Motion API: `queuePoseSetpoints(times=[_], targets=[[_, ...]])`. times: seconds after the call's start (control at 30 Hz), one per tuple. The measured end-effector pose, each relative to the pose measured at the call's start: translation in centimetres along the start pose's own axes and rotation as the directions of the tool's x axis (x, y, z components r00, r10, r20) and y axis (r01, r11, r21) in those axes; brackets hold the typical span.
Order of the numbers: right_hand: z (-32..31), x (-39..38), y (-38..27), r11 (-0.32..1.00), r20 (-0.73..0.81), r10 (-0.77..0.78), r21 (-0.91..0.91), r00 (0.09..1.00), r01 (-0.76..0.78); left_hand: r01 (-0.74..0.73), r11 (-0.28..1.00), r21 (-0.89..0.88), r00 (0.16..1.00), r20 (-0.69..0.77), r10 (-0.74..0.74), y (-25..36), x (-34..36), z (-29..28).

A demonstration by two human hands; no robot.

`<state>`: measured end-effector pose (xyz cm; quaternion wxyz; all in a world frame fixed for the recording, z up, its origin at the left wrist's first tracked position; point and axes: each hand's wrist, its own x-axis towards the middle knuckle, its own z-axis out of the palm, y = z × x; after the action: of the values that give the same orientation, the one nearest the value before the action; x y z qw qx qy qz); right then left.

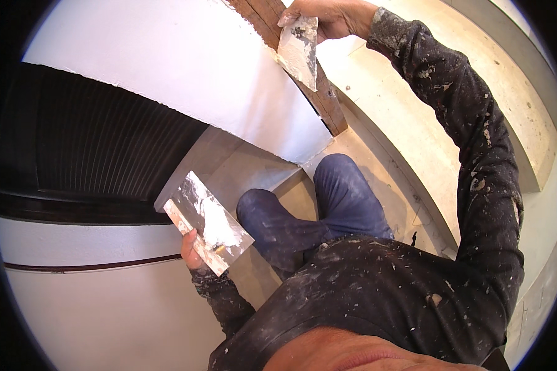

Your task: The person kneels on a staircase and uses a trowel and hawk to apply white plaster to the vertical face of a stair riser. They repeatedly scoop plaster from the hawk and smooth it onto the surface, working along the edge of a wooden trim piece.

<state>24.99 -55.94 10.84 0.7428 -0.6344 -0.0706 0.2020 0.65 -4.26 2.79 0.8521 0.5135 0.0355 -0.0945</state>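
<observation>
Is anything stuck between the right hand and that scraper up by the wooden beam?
Nothing visible: the bare right hand grips the scraper directly, seen over the wooden beam. Part of the grip is hidden.

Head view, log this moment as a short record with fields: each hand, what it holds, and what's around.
Left hand: grips a rectangular metal blade
On that blade: smeared white paste
Right hand: holds a scraper, its face coated with pale paste
Scraper position: over the wooden beam, beside the white wall; exact contact unclear
Clothing: spattered black top, blue trousers
Picture's left: dark ribbed panel
</observation>
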Motion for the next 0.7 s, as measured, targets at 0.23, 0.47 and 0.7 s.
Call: queuePoseSetpoints(times=[0.23, 0.47, 0.7], targets=[[1.0, 0.2, -4.7, 0.994, 0.052, -0.103, -0.040, 0.993, 0.105, -0.001, 1.000, -0.010, 1.000, -0.005, 0.001, -0.2, 0.0, -0.4], [5.3, -1.8, -11.8, 0.970, 0.193, -0.227, -0.047, 0.955, 0.240, -0.028, 0.999, 0.019, 0.997, 0.069, 0.026, -0.4, 0.7, -1.0], [16.1, -13.0, -7.5, 0.768, 0.006, -0.525, -0.427, 0.851, 0.477, 0.130, 0.948, -0.292, 0.980, 0.183, -0.078, -0.8, -0.4, 0.5]])
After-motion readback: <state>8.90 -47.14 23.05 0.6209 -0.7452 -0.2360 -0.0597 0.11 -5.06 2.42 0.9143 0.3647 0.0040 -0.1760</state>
